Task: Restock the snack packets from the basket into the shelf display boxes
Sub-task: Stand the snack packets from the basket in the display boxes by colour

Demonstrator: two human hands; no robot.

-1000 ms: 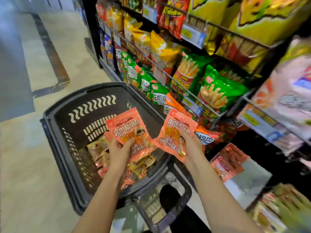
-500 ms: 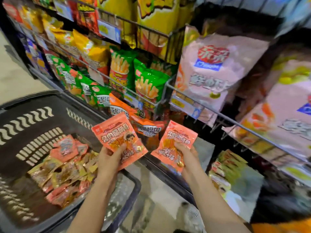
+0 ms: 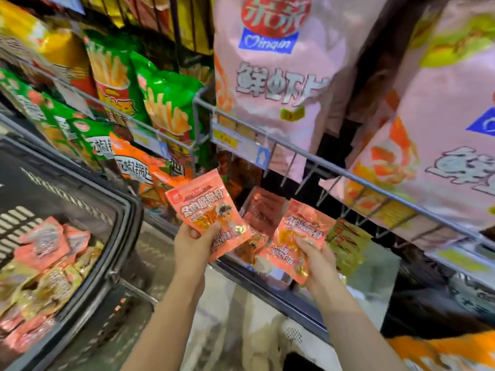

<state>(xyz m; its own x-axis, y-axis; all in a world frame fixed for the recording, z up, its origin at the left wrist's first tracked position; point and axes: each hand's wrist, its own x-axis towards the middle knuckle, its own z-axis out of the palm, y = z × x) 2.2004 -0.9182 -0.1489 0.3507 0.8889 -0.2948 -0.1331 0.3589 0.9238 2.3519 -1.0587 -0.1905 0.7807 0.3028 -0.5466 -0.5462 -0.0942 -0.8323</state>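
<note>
The basket [image 3: 80, 263] sat at far left, packets remaining. The left hand [image 3: 191, 243] pinched one orange packet [image 3: 207, 210] upright; the right hand [image 3: 317, 259] gripped another packet [image 3: 297, 245] near the shelf's front edge, likely bound for the display box [image 3: 263, 207].

Two salmon-orange plastic snack packets [image 3: 207, 210] [image 3: 300, 242] carry dark lettering over clear windows showing yellow pieces. The black plastic basket [image 3: 126, 223] has pale slotted walls. Large pink prawn-cracker bags [image 3: 273, 76] bear red and blue logos; green fries bags [image 3: 166, 103] picture yellow fries.
</note>
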